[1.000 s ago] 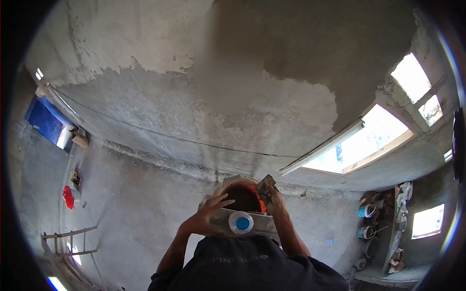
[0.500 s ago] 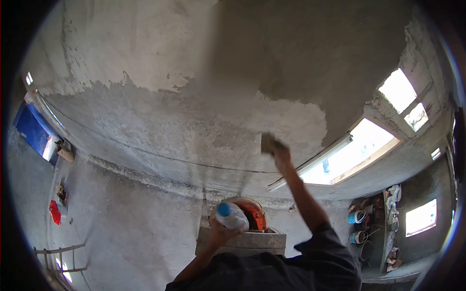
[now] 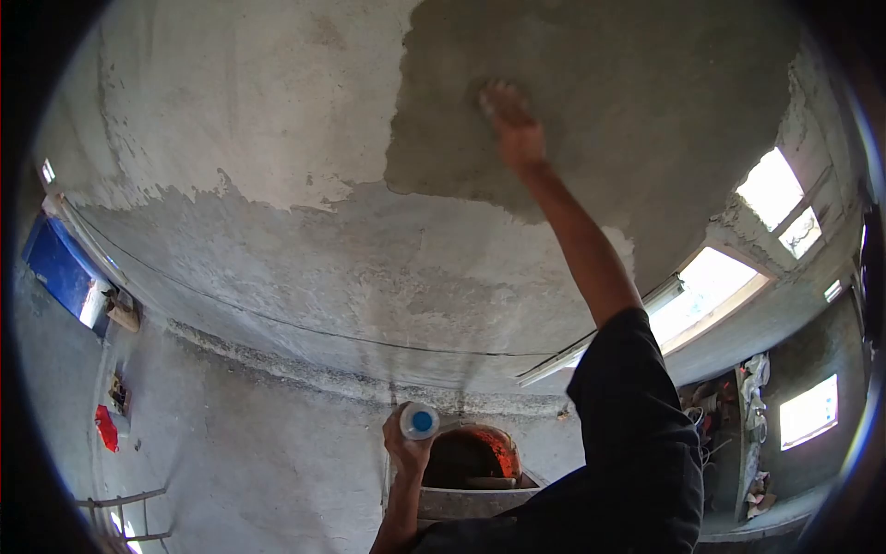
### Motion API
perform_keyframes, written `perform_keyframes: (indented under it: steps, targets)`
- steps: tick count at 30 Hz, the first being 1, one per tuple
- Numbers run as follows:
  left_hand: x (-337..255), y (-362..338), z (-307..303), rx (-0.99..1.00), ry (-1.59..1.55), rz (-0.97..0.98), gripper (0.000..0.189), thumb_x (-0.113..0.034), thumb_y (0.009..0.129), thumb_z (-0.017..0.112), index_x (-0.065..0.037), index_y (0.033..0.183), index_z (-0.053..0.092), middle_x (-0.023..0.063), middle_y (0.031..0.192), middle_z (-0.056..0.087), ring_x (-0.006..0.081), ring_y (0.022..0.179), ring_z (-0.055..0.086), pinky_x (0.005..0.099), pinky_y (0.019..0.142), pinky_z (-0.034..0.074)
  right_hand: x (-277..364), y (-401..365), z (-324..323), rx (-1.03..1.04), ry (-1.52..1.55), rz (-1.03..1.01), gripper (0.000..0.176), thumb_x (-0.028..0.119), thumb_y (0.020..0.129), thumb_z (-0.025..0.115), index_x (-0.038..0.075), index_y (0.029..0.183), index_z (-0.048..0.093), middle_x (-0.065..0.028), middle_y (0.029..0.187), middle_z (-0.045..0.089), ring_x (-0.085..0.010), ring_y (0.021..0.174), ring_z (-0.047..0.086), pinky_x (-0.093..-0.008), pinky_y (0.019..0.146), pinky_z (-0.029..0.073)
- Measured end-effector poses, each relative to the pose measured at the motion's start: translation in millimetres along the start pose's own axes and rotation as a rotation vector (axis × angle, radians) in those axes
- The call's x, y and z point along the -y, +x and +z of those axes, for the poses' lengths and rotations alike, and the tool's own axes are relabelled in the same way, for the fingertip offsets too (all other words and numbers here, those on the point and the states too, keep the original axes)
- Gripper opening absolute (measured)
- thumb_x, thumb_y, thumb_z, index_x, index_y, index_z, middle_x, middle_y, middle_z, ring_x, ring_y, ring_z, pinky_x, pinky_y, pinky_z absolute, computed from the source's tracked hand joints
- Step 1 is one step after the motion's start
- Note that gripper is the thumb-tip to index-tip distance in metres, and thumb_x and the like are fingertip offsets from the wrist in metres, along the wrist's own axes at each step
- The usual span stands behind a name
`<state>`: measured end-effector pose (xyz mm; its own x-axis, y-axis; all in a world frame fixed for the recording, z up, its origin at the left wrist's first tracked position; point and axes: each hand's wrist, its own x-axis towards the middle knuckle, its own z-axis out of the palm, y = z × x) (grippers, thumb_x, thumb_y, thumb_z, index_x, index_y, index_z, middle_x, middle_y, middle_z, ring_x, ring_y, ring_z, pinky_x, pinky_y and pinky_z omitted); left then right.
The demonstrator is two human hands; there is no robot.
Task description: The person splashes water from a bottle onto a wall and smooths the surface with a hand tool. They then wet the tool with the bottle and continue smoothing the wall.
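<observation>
My left hand (image 3: 404,445) is wrapped round a pale plastic bottle (image 3: 432,415) with a blue cap facing me. Stretched up high, my right hand (image 3: 513,111) is against the dark, wet-looking plaster (image 3: 600,102) on the wall. Its fingers are smeared by motion, and a small grey-brown block, mostly hidden, seems to be under them. Below the bottle and to its right sits a round tub (image 3: 505,447) with an orange inside and dark contents, set by a grey box-like stand (image 3: 452,504).
A thin cable (image 3: 314,331) runs across the lower wall. Bright window openings (image 3: 706,288) are on the right, beside shelving with bags (image 3: 755,392). To the left are a blue panel (image 3: 63,268), a red item (image 3: 106,428) and a ladder-like frame (image 3: 129,517).
My right hand has swept upward from the bare lower wall onto the dark plaster. My left hand has shifted slightly left, tipping the bottle's cap toward me.
</observation>
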<state>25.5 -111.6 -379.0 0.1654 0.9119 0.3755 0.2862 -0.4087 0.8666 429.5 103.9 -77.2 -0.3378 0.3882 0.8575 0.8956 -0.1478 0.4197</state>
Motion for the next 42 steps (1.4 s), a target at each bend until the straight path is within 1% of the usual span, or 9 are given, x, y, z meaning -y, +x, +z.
perform_keyframes:
  steps: [4, 8, 10, 11, 13, 17, 24, 34, 42]
  targets:
    - [-1.8, -1.7, 3.0, 0.173, 0.109, 0.111, 0.065, -0.016, 0.054, 0.088, -0.007, 0.111, 0.059, 0.0128, 0.106, 0.063, 0.0348, 0.099, 0.057, 0.0450, 0.088, 0.044, 24.7, -28.4, -16.1, 0.195, 0.048, -0.030, 0.060, -0.007, 0.071, 0.058, 0.013, 0.128, 0.055, -0.0149, 0.131, 0.054, -0.0331, 0.118, 0.053, -0.0391, 0.092, 0.051]
    - [-5.3, -2.0, 2.6, 0.193, 0.167, 0.120, 0.065, -0.014, 0.054, 0.088, -0.007, 0.112, 0.058, 0.0129, 0.105, 0.063, 0.0353, 0.099, 0.057, 0.0452, 0.087, 0.044, -20.5, 54.7, -78.5, -0.260, 0.046, 0.289, 0.069, -0.010, 0.066, 0.062, 0.015, 0.130, 0.053, -0.0125, 0.133, 0.052, -0.0319, 0.122, 0.051, -0.0386, 0.090, 0.052]
    - [-3.7, -1.0, 4.0, 0.173, 0.142, 0.098, 0.066, -0.014, 0.053, 0.088, -0.007, 0.112, 0.058, 0.0129, 0.105, 0.063, 0.0353, 0.099, 0.057, 0.0459, 0.086, 0.044, -55.2, 80.3, -65.1, -0.041, 0.084, 0.863, 0.054, -0.007, 0.083, 0.057, 0.010, 0.134, 0.047, -0.0136, 0.143, 0.041, -0.0285, 0.130, 0.043, -0.0388, 0.107, 0.040]
    - [-3.4, -1.5, 4.4, 0.173, 0.145, 0.097, 0.066, -0.014, 0.053, 0.088, -0.007, 0.112, 0.058, 0.0129, 0.105, 0.063, 0.0353, 0.099, 0.057, 0.0459, 0.086, 0.044, -58.0, 76.6, -56.4, -0.040, 0.086, 0.865, 0.054, -0.007, 0.083, 0.057, 0.010, 0.134, 0.047, -0.0136, 0.143, 0.041, -0.0285, 0.130, 0.043, -0.0388, 0.107, 0.040]
    - [-2.6, -1.3, 5.0, 0.188, 0.168, 0.081, 0.067, -0.013, 0.053, 0.088, -0.007, 0.112, 0.058, 0.0128, 0.105, 0.063, 0.0355, 0.099, 0.057, 0.0463, 0.086, 0.045, -56.4, 54.3, -30.9, -0.276, -0.016, 0.105, 0.070, -0.008, 0.066, 0.061, 0.017, 0.131, 0.052, -0.0104, 0.135, 0.051, -0.0317, 0.123, 0.050, -0.0379, 0.088, 0.053]
    - [-1.3, -4.7, 3.6, 0.196, 0.158, 0.068, 0.067, -0.012, 0.052, 0.088, -0.007, 0.112, 0.058, 0.0129, 0.106, 0.063, 0.0361, 0.098, 0.058, 0.0465, 0.086, 0.045, -1.6, -32.1, 4.8, 0.119, -0.116, -0.285, 0.053, 0.000, 0.078, 0.054, 0.012, 0.130, 0.052, -0.0112, 0.136, 0.050, -0.0298, 0.124, 0.048, -0.0385, 0.094, 0.050]
    - [2.4, -3.1, 7.2, 0.211, 0.156, 0.068, 0.070, -0.010, 0.050, 0.087, -0.008, 0.113, 0.057, 0.0134, 0.106, 0.063, 0.0368, 0.099, 0.058, 0.0472, 0.086, 0.044, -40.7, 42.1, -71.3, -0.169, -0.005, 0.230, 0.074, -0.012, 0.066, 0.058, 0.018, 0.133, 0.051, -0.0117, 0.136, 0.050, -0.0316, 0.123, 0.050, -0.0384, 0.097, 0.048]
    - [-1.9, -1.4, 5.9, 0.190, 0.177, 0.083, 0.071, -0.011, 0.049, 0.086, -0.007, 0.114, 0.057, 0.0147, 0.105, 0.063, 0.0376, 0.097, 0.058, 0.0473, 0.085, 0.045, 3.8, -53.7, -16.9, 0.178, 0.086, -0.186, 0.059, -0.003, 0.075, 0.056, 0.014, 0.131, 0.050, -0.0087, 0.138, 0.049, -0.0304, 0.124, 0.049, -0.0408, 0.098, 0.047]
    - [1.1, -0.6, 7.8, 0.197, 0.170, 0.080, 0.067, -0.012, 0.052, 0.085, -0.005, 0.113, 0.057, 0.0160, 0.103, 0.064, 0.0390, 0.095, 0.059, 0.0477, 0.084, 0.046, -57.9, 16.6, -39.5, -0.167, -0.003, 0.114, 0.073, -0.009, 0.067, 0.059, 0.013, 0.135, 0.048, -0.0126, 0.136, 0.050, -0.0321, 0.125, 0.047, -0.0420, 0.100, 0.046]
